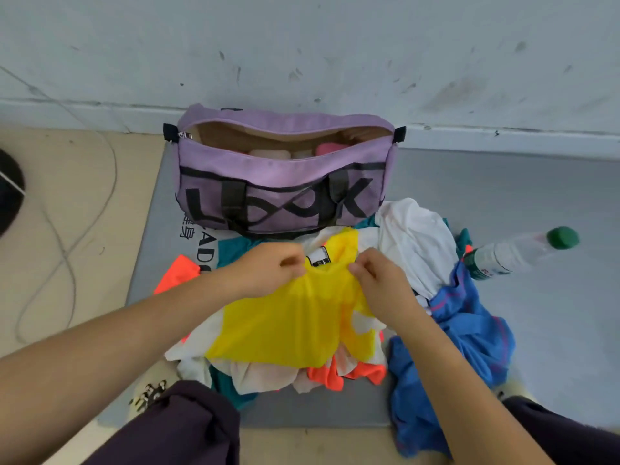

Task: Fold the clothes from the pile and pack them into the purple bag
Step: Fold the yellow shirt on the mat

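Both hands, left hand [273,266] and right hand [377,280], pinch the yellow shirt [285,327] at its collar; the thin cloth looks light, limp and best held by the shoulders.

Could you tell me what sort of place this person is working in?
Probably an indoor room, worked at floor level: a grey mat lies on a beige floor against a scuffed white wall, with a loose cable nearby.
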Motion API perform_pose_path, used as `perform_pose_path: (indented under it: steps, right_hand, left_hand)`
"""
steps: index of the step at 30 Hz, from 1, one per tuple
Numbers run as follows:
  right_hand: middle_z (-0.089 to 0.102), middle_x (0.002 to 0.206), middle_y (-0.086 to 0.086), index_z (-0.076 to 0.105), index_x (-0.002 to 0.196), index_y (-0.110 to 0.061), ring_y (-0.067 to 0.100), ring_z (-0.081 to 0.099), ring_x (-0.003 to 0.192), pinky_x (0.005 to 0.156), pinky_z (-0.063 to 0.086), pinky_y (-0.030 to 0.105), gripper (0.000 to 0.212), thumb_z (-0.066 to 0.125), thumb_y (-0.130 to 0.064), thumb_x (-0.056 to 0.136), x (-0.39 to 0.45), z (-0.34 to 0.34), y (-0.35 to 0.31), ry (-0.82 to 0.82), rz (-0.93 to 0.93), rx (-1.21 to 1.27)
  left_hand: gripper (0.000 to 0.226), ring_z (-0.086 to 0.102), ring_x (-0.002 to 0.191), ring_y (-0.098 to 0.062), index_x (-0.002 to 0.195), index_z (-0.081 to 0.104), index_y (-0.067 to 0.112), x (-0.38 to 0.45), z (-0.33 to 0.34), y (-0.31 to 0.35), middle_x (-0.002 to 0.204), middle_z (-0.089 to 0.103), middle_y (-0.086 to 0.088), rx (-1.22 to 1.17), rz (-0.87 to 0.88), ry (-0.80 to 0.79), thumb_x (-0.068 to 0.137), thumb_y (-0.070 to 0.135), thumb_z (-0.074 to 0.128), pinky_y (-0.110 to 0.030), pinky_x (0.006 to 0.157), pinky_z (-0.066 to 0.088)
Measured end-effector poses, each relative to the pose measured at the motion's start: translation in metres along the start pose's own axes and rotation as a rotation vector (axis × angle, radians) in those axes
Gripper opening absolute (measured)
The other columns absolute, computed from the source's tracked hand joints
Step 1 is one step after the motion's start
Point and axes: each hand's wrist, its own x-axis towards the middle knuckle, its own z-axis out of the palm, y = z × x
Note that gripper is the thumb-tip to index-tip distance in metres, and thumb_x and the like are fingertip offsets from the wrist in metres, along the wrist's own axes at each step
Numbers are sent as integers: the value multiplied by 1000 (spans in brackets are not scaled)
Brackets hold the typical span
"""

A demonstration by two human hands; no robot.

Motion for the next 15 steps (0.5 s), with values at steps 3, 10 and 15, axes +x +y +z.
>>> perform_pose_path:
  steps: [3, 10, 15]
  right_hand:
    - [44, 62, -9, 46, 69, -15, 0, 42, 56, 53, 34, 12, 31, 49, -21, 99, -9, -32, -37, 107, -6, 110]
    - [43, 52, -14, 51, 65, -17, -1, 40, 47, 47, 27, 19, 55, 66, -69, 74, -86, -133, -149, -257, -204, -153]
    - [65, 76, -17, 71, 85, -20, 0, 61, 72, 64, 45, 15, 21, 68, -41, 86, -170, -191, -200, -277, -380, 60]
  left_hand:
    - [17, 43, 57, -2, 82, 54, 25, -20, -39, 43, 71, 52, 4, -117, 37, 120, 99, 23, 55, -22, 57, 37]
    - [18, 50, 69, -2, 81, 59, 25, -111, -130, 171, 74, 58, 12, -33, 159, 350, 98, 26, 55, -28, 66, 39]
    - [21, 54, 63, 7, 84, 69, 25, -211, -144, 249, 67, 64, 22, -50, 210, 497, 89, 45, 66, -12, 60, 39]
